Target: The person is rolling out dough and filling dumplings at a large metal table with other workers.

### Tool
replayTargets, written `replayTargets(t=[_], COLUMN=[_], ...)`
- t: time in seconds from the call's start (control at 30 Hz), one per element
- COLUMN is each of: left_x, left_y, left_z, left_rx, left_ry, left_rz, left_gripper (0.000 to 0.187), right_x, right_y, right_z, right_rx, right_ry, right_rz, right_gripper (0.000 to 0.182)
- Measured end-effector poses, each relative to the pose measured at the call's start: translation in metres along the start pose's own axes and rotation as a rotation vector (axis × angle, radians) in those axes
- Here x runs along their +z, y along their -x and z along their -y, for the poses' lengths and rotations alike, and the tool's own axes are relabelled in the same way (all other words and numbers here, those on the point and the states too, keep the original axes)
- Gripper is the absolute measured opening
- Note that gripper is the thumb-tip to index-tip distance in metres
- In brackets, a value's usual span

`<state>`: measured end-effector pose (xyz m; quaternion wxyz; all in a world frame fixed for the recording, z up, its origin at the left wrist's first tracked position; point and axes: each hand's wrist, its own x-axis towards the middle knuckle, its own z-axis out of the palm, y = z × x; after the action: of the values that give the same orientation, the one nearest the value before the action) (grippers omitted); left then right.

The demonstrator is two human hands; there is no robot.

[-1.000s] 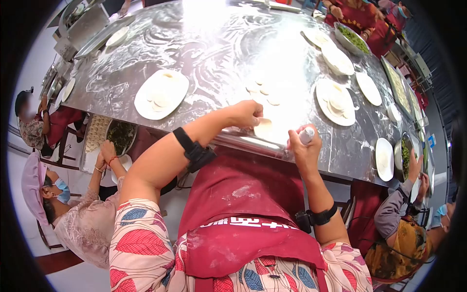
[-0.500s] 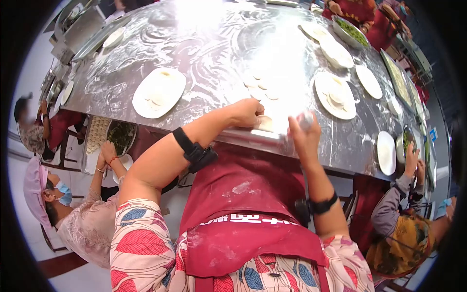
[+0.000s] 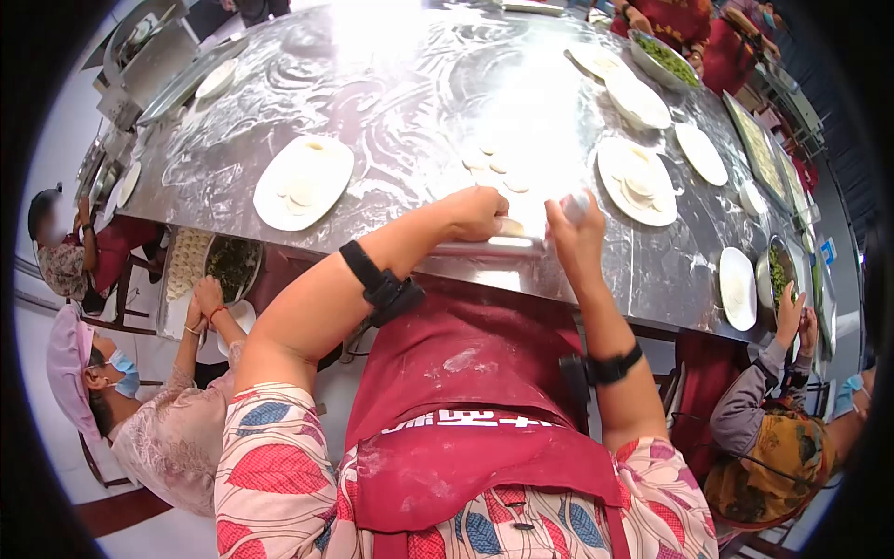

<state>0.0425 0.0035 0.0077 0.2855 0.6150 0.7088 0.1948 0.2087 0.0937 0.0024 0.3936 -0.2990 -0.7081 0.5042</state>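
1. Way off to the left of the left hand there's a white plate (image 3: 303, 170) with a few dough rounds on the floury steel table (image 3: 391, 102).
2. Left hand (image 3: 477, 211) sits at the table edge, fingers curled down on a dough wrapper (image 3: 508, 226), pinching its edge.
3. Just right of it, the right hand (image 3: 575, 236) is closed around a small rolling pin (image 3: 575, 204), its tip poking out on top.
4. Further right, another plate (image 3: 638, 171) stacked with wrappers.
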Motion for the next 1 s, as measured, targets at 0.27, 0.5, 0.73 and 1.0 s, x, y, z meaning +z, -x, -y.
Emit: replayTargets(t=[0.27,0.5,0.73,1.0], left_x=[0.006,0.003,0.010,-0.002], left_y=[-0.007,-0.007,-0.009,-0.008], left_z=[0.008,0.003,0.006,0.019], left_rx=[-0.012,-0.029,0.024,-0.075], left_ry=[-0.018,0.025,-0.034,0.066], left_rz=[-0.007,-0.036,-0.056,-0.078], left_gripper=[0.016,0.017,0.019,0.018], right_x=[-0.014,0.006,-0.011,0.011], right_y=[0.043,-0.014,0.039,-0.024], right_z=[0.004,-0.004,0.005,-0.013], right_rx=[0.020,-0.050,0.023,-0.085], right_ry=[0.015,0.013,0.010,0.057], right_rz=[0.013,0.006,0.000,-0.021], right_gripper=[0.018,0.018,0.019,0.018])
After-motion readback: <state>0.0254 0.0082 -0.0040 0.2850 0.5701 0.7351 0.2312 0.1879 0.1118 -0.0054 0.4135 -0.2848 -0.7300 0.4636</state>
